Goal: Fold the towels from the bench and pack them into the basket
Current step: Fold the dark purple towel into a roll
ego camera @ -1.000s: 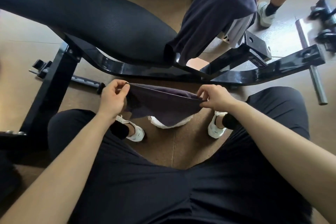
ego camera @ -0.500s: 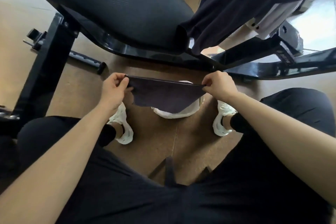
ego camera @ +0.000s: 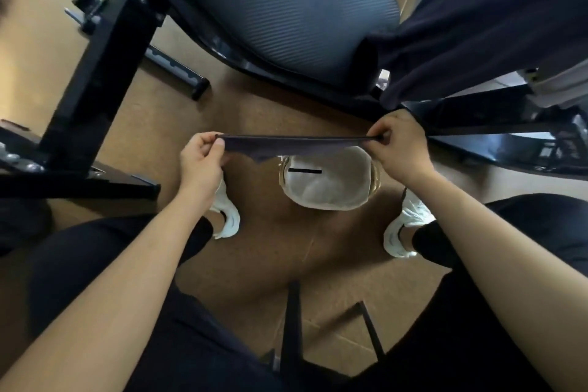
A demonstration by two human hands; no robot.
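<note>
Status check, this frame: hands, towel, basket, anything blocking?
Left grip and right grip each pinch an end of the dark towel, taut. Basket below, open. Second towel draped on bench. Nothing blocking.

Arms extended, left grip (ego camera: 200, 164) and right grip (ego camera: 399, 149) level, fingertips pinched.

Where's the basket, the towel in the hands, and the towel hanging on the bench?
basket (ego camera: 327, 205): head view, near rim of its white liner.
held towel (ego camera: 286, 146): head view, middle of the stretched dark cloth.
bench towel (ego camera: 477, 25): head view, middle of the draped dark cloth.
</note>
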